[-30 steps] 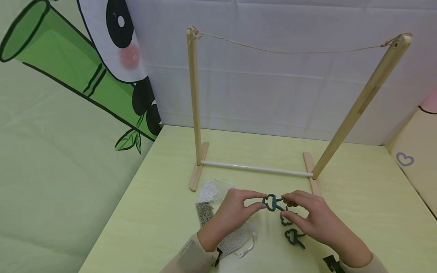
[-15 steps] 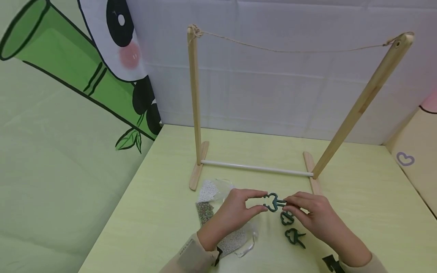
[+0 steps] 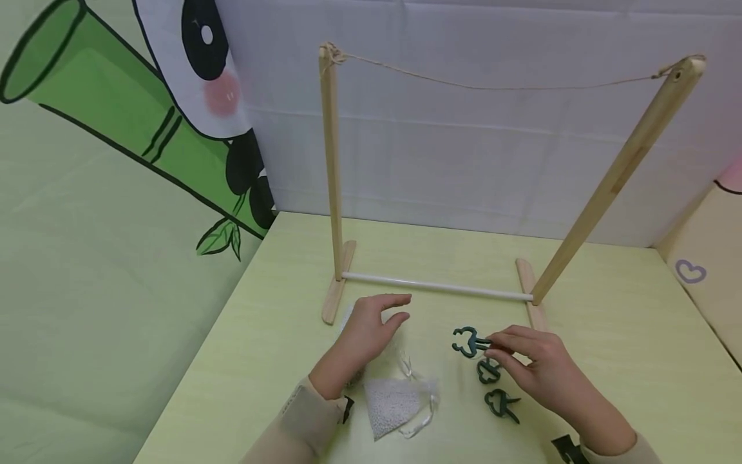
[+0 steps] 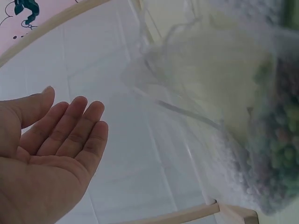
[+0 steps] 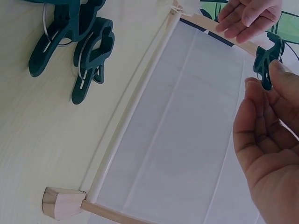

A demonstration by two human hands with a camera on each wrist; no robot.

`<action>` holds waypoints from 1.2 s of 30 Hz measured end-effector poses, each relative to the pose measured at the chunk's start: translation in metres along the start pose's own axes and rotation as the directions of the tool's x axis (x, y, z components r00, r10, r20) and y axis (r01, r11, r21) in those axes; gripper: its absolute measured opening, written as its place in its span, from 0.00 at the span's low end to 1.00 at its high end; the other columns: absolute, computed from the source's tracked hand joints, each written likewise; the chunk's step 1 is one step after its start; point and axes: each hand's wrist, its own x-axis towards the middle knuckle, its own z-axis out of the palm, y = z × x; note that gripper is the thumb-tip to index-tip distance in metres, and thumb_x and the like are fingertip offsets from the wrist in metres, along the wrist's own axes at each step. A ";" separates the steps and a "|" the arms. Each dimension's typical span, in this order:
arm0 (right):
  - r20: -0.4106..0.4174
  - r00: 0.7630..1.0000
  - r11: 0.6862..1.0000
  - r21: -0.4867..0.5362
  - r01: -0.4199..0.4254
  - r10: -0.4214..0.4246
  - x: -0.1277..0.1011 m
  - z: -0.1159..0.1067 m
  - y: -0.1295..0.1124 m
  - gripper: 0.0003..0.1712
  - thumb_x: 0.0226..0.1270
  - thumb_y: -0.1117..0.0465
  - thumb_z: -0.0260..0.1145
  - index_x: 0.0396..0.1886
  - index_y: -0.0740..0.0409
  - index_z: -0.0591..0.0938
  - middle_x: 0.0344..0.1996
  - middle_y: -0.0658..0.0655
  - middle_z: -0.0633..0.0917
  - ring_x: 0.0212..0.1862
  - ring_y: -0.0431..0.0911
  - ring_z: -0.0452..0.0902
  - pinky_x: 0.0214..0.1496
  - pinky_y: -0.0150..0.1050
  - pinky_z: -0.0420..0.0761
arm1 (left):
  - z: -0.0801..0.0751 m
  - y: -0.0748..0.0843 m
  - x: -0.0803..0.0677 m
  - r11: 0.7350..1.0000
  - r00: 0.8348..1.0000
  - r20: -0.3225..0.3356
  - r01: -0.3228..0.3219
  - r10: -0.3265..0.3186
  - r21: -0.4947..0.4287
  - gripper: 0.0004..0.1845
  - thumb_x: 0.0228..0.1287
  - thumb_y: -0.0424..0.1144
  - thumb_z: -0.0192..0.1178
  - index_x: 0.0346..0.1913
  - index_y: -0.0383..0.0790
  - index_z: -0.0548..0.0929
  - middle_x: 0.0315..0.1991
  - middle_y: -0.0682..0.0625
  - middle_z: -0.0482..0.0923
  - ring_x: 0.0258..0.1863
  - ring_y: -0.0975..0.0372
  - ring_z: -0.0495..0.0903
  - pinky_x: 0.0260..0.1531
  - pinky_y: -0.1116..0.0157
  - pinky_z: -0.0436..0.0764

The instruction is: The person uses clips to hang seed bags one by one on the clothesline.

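Pinching item: right hand (image 3: 536, 370) squeezes the handles of a dark green clip (image 3: 468, 341), its mouth spread, raised just above the table (image 3: 608, 335). Left hand (image 3: 365, 328): fingers loose and straight, holding nothing, hovering over the mesh pouches (image 3: 394, 403) near the rack's left foot (image 3: 336, 290).

Handling note: keep firm pressure on the clip handles so the mouth stays spread; a slack pinch would likely let it snap closed.

Spare stock: two more clips (image 3: 495, 386) lie just beside the right hand.

Clearances: the white crossbar (image 3: 435, 287) sits close ahead; the string (image 3: 493, 87) hangs high between the posts; open tabletop lies to the right; the table edge (image 3: 191, 380) runs on the left.
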 end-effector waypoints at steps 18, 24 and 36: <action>-0.002 1.000 1.000 0.005 0.023 -0.023 -0.002 -0.001 0.003 0.17 0.51 0.75 0.78 0.40 0.56 0.89 0.36 0.45 0.87 0.34 0.37 0.83 0.29 0.25 0.80 | -0.023 -0.047 0.013 0.972 0.966 0.244 0.029 -0.087 0.233 0.15 0.67 0.30 0.66 0.54 0.28 0.85 0.52 0.39 0.84 0.59 0.46 0.79 0.60 0.49 0.75; 0.009 1.000 1.000 0.009 0.004 -0.004 -0.002 -0.001 0.000 0.18 0.50 0.77 0.78 0.40 0.57 0.89 0.37 0.45 0.87 0.33 0.37 0.83 0.29 0.25 0.80 | -0.023 -0.053 0.016 0.962 0.954 0.279 0.028 -0.106 0.271 0.16 0.66 0.27 0.66 0.56 0.28 0.84 0.54 0.38 0.83 0.60 0.45 0.77 0.62 0.49 0.73; 0.011 1.000 1.000 0.005 -0.003 0.003 0.000 -0.004 -0.001 0.16 0.52 0.76 0.77 0.39 0.56 0.90 0.36 0.44 0.87 0.33 0.36 0.83 0.30 0.25 0.81 | -0.021 -0.062 0.019 0.940 0.968 0.236 -0.003 -0.083 0.342 0.04 0.69 0.30 0.66 0.40 0.33 0.89 0.37 0.45 0.85 0.41 0.51 0.83 0.47 0.54 0.81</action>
